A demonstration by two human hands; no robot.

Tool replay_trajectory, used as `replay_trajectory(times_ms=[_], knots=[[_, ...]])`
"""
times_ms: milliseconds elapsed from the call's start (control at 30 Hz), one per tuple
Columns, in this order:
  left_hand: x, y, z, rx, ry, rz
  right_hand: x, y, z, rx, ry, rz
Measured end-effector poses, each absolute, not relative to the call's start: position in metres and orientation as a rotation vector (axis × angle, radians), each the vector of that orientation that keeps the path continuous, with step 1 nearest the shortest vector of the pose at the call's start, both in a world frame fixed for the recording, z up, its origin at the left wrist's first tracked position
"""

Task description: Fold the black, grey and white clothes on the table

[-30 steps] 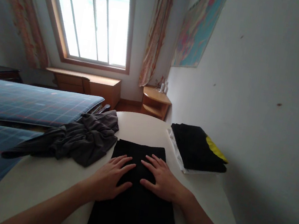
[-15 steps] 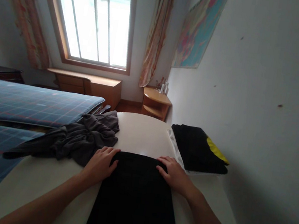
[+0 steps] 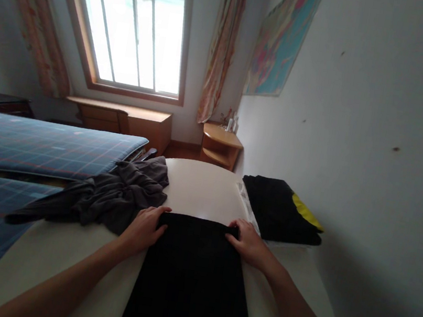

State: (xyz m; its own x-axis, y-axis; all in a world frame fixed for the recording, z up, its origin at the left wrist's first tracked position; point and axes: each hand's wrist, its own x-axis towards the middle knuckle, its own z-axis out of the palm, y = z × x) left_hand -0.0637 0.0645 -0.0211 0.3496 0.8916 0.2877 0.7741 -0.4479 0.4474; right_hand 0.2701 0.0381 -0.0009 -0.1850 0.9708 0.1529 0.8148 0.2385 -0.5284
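1. Fingers of the left hand [image 3: 142,227] grasp the far left corner of the black cloth [image 3: 195,283], thumb on the near side, fingertips over the far edge.
2. Fingers of the right hand [image 3: 248,242] pinch the far right corner, with a small fold of fabric between thumb and fingertips.
3. We find the cloth lying lengthwise on the white table [image 3: 195,188]; its near end runs out of our view.
4. Uneven grip: we judge that if one hand pulled harder or lifted sooner, the far edge could skew and crease.
5. Layering: the dark fabric hides it from us. Should fingertips catch only an upper layer, a lower one could slip out of line.
6. Left side: the grey garment [image 3: 119,192] lies crumpled close to the left hand; contact we cannot confirm. A sideways sweep could drag it in.
7. Right side: the folded black-and-yellow garment [image 3: 279,211], on plastic wrapping [image 3: 247,201], lies just beside the right hand; an outward knock could shift it.
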Motion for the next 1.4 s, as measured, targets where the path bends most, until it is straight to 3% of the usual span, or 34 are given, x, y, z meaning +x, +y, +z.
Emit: replay_trajectory(times_ms=[333, 500, 733, 867, 1067, 1400], knots=[[-0.054, 0.058, -0.008, 2.392, 1.428, 0.712, 0.285, 0.034, 0.009, -1.603, -2.004, 0.832], [-0.052, 0.054, 0.007, 2.260, 1.538, 0.843, 0.279, 0.029, 0.018, -1.596, -1.709, 1.019], [-0.048, 0.054, 0.012, 1.597, 1.265, 0.945, 0.263, 0.025, 0.024, -1.544, -1.296, 1.309], [-0.045, 0.054, 0.018, 1.364, 1.076, 1.021, 0.266, 0.032, 0.018, -1.385, -1.303, 1.252], [-0.048, 0.054, 0.031, 1.321, 0.925, 1.269, 0.265, 0.036, 0.027, -1.098, -1.504, 0.868], [-0.049, 0.036, 0.040, 1.330, 0.677, 1.065, 0.280, 0.012, 0.053, -1.062, -1.667, 0.972]])
